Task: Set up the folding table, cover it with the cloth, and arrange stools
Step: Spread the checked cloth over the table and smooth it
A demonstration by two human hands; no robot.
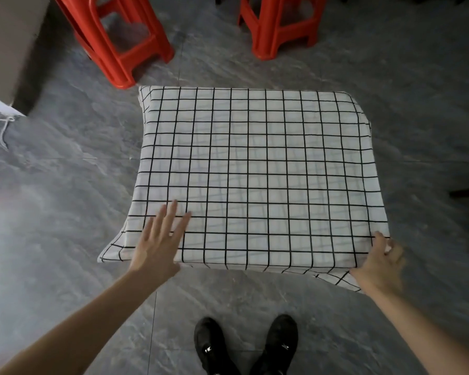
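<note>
The white cotton cloth with a black grid (pixel 255 171) was spread over the folding table, apparently to be smoothed. The left hand (pixel 157 239) was laid flat, fingers straight and slightly spread, pressing near the corner, while the right hand (pixel 379 259) was curled around the hem at the opposite near corner, seemingly to tension it. Two red plastic stools (pixel 114 41) were left well beyond the fingertips, unarranged.

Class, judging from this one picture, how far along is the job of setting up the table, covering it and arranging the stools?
Done: the checked cloth already covers the table. In hand: the left hand lies flat on it, while the right hand grips its near corner. Left: two red stools stand apart beyond the far edge, seemingly not yet arranged.
</note>
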